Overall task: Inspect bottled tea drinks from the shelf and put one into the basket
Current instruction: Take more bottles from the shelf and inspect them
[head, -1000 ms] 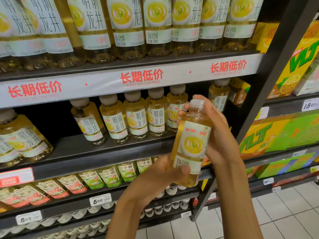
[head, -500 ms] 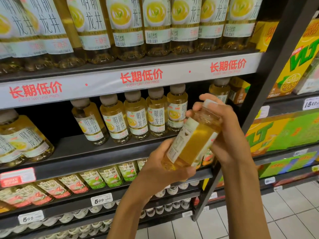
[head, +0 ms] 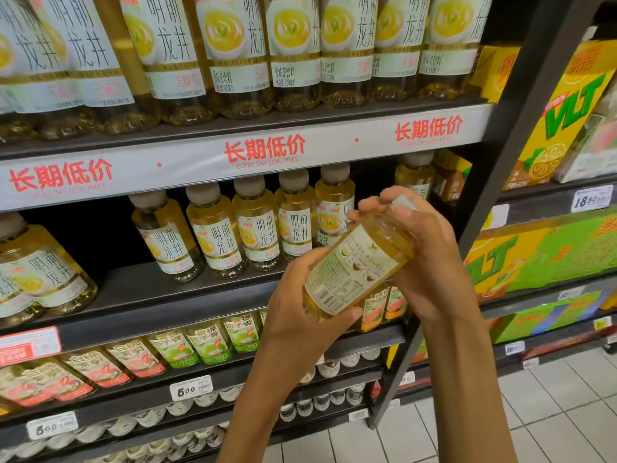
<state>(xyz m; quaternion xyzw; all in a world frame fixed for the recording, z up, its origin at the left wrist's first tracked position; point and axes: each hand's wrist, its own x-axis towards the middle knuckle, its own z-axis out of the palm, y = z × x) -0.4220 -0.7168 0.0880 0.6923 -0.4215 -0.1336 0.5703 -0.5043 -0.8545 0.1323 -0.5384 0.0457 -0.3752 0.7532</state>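
**Tea bottle held tilted in both hands before the shelf**

A bottle of yellow tea [head: 357, 265] is held in front of the dark shelf [head: 140, 295], tilted so that its cap end points up and to the right and its base down and to the left. The back of its label, with small print and a barcode, is turned toward the camera.

The bottle's lower end is gripped by the left hand [head: 300, 322]: the thumb is laid along the near side by the base, and the fingers are curled round the far side. The forearm is raised from the bottom edge of the view, the wrist bent slightly back.

The cap end is grasped by the right hand [head: 424, 259], whose fingers are curled over the top of the bottle and hide most of the cap. Its forearm is angled up from the lower right.

Just behind the hands, a row of matching bottles [head: 257, 225] is seen standing upright on the same shelf. A white strip with red characters [head: 263, 150] is fixed along the shelf edge above. Yellow and green drink cartons [head: 547, 252] are stacked in the bay to the right.
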